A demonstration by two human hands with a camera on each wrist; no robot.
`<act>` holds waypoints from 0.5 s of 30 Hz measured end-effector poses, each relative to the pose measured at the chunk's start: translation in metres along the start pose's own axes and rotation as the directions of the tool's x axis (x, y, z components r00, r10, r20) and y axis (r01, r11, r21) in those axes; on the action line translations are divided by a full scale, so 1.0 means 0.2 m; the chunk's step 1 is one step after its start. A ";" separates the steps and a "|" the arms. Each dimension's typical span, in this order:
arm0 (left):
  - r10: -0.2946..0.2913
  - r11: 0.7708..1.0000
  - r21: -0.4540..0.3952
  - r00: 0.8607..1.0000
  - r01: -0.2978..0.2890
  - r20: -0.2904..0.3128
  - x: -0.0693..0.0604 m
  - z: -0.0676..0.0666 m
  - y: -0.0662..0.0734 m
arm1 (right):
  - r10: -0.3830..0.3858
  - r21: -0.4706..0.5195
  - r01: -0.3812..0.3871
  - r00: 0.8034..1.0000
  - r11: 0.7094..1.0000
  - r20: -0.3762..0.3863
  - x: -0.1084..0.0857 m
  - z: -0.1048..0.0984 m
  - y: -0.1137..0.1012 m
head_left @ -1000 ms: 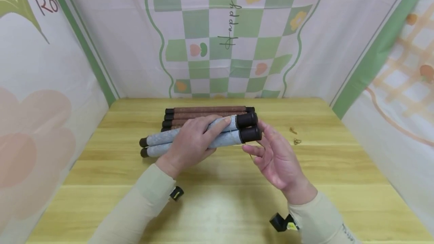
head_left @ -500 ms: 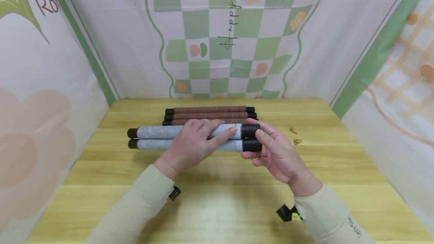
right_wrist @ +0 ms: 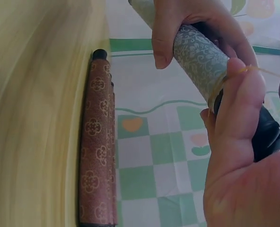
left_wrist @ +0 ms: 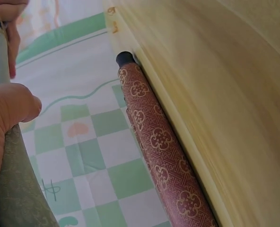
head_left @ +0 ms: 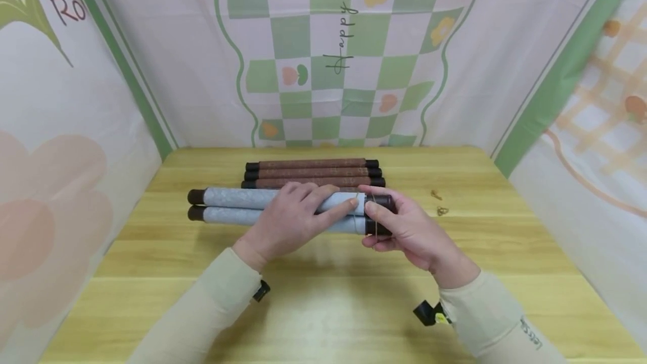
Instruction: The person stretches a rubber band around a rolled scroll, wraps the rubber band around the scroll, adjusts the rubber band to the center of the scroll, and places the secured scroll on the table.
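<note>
Clasped round two blue rolls (head_left: 237, 198), the left hand (head_left: 290, 218) lay over them; the right hand (head_left: 411, 232) held a thin band (right_wrist: 267, 72), stretched at their dark ends (right_wrist: 266, 137).

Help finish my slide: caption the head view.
Left hand grips two pale blue cylindrical rolls; right hand holds a thin tan band at their dark right ends, brown cylindrical rolls behind.

Head view was bright and evenly lit; pale glare lay on the tabletop (head_left: 313, 308) toward its near edge, flanked by soft, faint shadows. Both wrist views were dimmer and hazier, wood grain smeared.
</note>
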State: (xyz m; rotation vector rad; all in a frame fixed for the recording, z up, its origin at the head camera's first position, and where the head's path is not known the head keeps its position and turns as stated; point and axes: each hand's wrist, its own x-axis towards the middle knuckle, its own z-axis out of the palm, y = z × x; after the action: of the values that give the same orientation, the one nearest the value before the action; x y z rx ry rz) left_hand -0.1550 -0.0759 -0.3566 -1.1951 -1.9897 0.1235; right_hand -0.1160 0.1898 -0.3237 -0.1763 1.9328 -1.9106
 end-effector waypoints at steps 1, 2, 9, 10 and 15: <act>0.005 1.000 -0.002 1.000 -0.005 -0.003 0.00 0.00 0.00 | 0.016 -0.012 -0.016 1.000 1.000 -0.008 0.00 0.00 0.00; 0.011 1.000 -0.001 1.000 -0.011 -0.007 0.00 0.00 0.01 | 0.030 -0.023 -0.030 0.999 0.999 -0.013 0.00 0.00 0.00; 0.029 0.999 0.040 0.998 -0.027 -0.051 0.00 0.01 0.04 | 0.071 -0.130 -0.078 0.996 0.988 -0.058 0.02 0.01 0.01; 0.027 0.999 0.040 0.998 -0.025 -0.052 0.00 0.01 0.04 | 0.075 -0.140 -0.083 0.995 0.987 -0.066 0.02 0.01 0.01; 0.012 0.999 0.042 0.999 -0.010 -0.039 -0.01 0.02 0.05 | 0.080 -0.173 -0.090 0.995 0.981 -0.065 0.04 0.00 0.03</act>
State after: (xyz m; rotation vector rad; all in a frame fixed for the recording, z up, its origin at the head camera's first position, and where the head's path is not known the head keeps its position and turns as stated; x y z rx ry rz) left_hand -0.1498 -0.0703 -0.3652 -1.1737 -1.9374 0.1455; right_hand -0.1213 0.1868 -0.3312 -0.0885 2.1129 -1.7084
